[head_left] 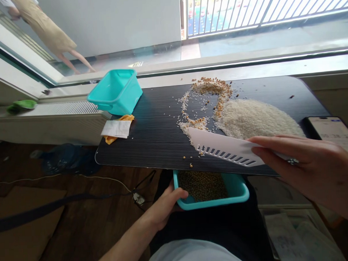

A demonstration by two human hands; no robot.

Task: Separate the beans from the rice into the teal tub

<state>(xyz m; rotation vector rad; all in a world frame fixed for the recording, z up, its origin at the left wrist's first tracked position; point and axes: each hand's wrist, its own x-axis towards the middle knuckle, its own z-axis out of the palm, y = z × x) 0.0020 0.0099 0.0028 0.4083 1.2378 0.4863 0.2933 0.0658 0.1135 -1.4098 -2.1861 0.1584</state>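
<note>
In my right hand (pixel 312 165) is a flat white slotted plastic scraper (pixel 228 142), held between thumb and fingers. Its far end touches a small heap of mixed rice and yellow beans (pixel 198 124) on the dark table (pixel 151 135). Beyond it, a curved trail of yellow beans and rice (pixel 214 86) meets a large pile of white rice (pixel 256 118). Below the table's front edge, my left hand (pixel 166 203) grips the left end of a turquoise basket (pixel 243 192) over my lap. Greenish-brown beans (pixel 204 184) lie inside it.
A second turquoise basket (pixel 118 88) stands at the table's left end, beside a white folded tissue (pixel 117 128) on an orange cloth (pixel 110 139). A phone (pixel 330 130) lies at the right end. Behind is a window; a person (pixel 46 26) stands outside. A cable (pixel 107 178) crosses the floor.
</note>
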